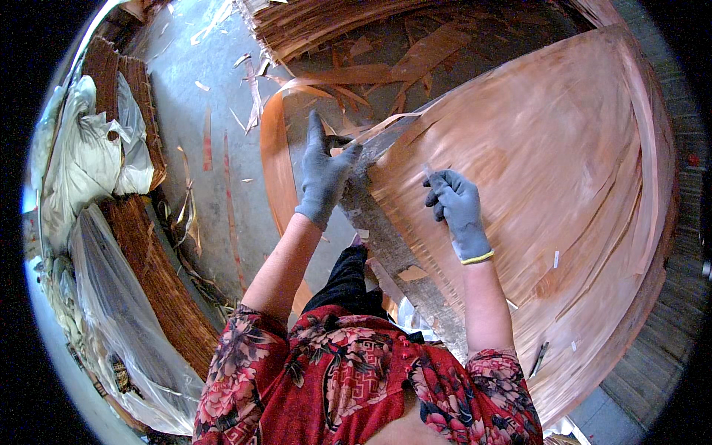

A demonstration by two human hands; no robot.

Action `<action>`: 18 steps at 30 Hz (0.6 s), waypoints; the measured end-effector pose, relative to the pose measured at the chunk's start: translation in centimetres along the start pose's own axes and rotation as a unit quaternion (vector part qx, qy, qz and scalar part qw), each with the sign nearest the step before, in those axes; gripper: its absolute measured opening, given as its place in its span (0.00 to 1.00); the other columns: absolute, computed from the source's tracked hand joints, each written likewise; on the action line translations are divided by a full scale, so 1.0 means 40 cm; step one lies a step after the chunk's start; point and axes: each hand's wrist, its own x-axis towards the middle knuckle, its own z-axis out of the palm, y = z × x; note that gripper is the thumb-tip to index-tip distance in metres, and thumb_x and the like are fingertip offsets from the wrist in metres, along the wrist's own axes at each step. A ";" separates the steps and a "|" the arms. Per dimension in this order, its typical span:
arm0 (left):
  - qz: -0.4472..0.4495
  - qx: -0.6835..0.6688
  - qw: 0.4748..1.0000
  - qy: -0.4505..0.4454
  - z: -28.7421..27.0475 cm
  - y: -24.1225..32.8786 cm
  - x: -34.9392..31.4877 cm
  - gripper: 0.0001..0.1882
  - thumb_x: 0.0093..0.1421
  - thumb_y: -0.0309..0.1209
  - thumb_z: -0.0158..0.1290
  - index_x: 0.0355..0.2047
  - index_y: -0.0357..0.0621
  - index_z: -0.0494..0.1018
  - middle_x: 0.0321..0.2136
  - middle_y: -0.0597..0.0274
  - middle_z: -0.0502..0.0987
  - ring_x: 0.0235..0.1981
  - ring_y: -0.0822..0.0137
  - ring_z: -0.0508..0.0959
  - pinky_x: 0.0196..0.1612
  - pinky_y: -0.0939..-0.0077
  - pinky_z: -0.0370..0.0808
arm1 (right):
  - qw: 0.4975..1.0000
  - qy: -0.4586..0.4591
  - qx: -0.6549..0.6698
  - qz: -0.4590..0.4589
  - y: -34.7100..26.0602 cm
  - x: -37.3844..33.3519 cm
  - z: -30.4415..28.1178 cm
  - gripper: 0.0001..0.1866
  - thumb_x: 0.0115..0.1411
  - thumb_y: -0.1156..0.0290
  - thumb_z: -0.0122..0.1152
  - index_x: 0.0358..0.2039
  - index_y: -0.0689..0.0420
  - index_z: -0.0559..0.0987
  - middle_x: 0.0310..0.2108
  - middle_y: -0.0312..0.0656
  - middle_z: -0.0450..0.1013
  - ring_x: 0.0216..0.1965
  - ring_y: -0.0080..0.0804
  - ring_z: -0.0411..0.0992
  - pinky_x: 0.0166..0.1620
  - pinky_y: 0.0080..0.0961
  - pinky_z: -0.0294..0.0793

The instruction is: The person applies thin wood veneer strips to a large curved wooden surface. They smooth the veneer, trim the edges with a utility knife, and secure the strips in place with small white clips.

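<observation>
Your left hand (323, 174) in its grey knit glove pinches a thin reddish-brown veneer strip (374, 127) at the near corner of the broad sheet of reddish wood veneer (534, 193) lying on the table before you; thumb and forefinger are closed on the strip, the other fingers loosely curled. Your right hand (456, 208), fisted around a small slim blade-like tool (428, 170), rests on the sheet just beside it. Keep the strip taut and low, and steady the sheet so the peel follows the grain without tearing.
</observation>
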 end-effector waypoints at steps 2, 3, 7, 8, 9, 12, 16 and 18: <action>-0.040 -0.066 0.997 0.015 0.001 0.013 -0.009 0.46 0.49 0.19 0.55 0.64 0.39 0.41 0.36 0.58 0.73 0.31 0.71 0.73 0.34 0.79 0.73 | 1.000 0.000 -0.002 -0.001 -0.003 -0.001 0.001 0.12 0.61 0.64 0.53 0.25 0.58 0.76 0.13 0.34 0.67 0.09 0.13 0.58 0.13 0.13 0.55; -0.060 -0.098 0.993 0.023 0.001 0.016 -0.012 0.46 0.49 0.19 0.55 0.64 0.40 0.40 0.35 0.58 0.73 0.31 0.70 0.73 0.34 0.79 0.74 | 1.000 0.000 -0.002 -0.004 -0.002 -0.001 0.002 0.12 0.61 0.64 0.53 0.25 0.58 0.76 0.13 0.34 0.67 0.09 0.13 0.58 0.13 0.13 0.55; -0.027 -0.041 0.998 0.037 0.000 -0.008 -0.006 0.45 0.49 0.18 0.54 0.64 0.41 0.42 0.35 0.60 0.72 0.32 0.71 0.72 0.35 0.80 0.73 | 1.000 -0.001 -0.005 -0.010 0.000 -0.001 0.003 0.12 0.61 0.64 0.53 0.25 0.59 0.75 0.13 0.34 0.67 0.09 0.13 0.58 0.13 0.13 0.54; -0.010 -0.038 0.998 0.043 0.002 -0.013 -0.006 0.45 0.49 0.19 0.54 0.64 0.41 0.42 0.35 0.61 0.72 0.32 0.72 0.72 0.35 0.81 0.73 | 1.000 -0.001 -0.007 -0.010 0.000 -0.001 0.003 0.12 0.61 0.64 0.52 0.25 0.59 0.75 0.13 0.34 0.67 0.09 0.13 0.58 0.13 0.13 0.54; 0.007 -0.034 0.998 0.048 0.006 0.000 -0.006 0.44 0.49 0.19 0.54 0.64 0.41 0.43 0.35 0.61 0.72 0.33 0.72 0.72 0.36 0.81 0.73 | 1.000 0.000 -0.007 -0.010 0.001 -0.001 0.002 0.12 0.61 0.64 0.52 0.25 0.59 0.75 0.13 0.34 0.67 0.09 0.13 0.58 0.13 0.13 0.54; -0.044 -0.017 0.999 0.025 0.003 0.044 -0.014 0.43 0.50 0.19 0.54 0.63 0.39 0.44 0.36 0.62 0.71 0.34 0.73 0.71 0.36 0.82 0.72 | 1.000 0.001 -0.006 -0.010 0.004 0.001 -0.001 0.12 0.61 0.65 0.51 0.26 0.59 0.75 0.13 0.34 0.67 0.09 0.13 0.58 0.13 0.13 0.55; -0.051 -0.037 0.998 0.007 0.000 0.017 -0.005 0.43 0.49 0.19 0.54 0.63 0.37 0.45 0.31 0.60 0.73 0.30 0.72 0.72 0.31 0.81 0.71 | 1.000 0.000 -0.010 -0.004 0.002 0.002 -0.001 0.12 0.61 0.66 0.51 0.26 0.59 0.76 0.13 0.35 0.67 0.09 0.14 0.58 0.13 0.14 0.55; -0.117 0.030 0.993 -0.006 -0.006 0.037 -0.013 0.43 0.49 0.20 0.55 0.63 0.35 0.45 0.29 0.59 0.73 0.27 0.70 0.72 0.30 0.79 0.71 | 1.000 0.000 -0.016 -0.001 -0.003 0.001 0.001 0.11 0.61 0.67 0.51 0.26 0.59 0.76 0.13 0.35 0.67 0.10 0.14 0.59 0.13 0.14 0.56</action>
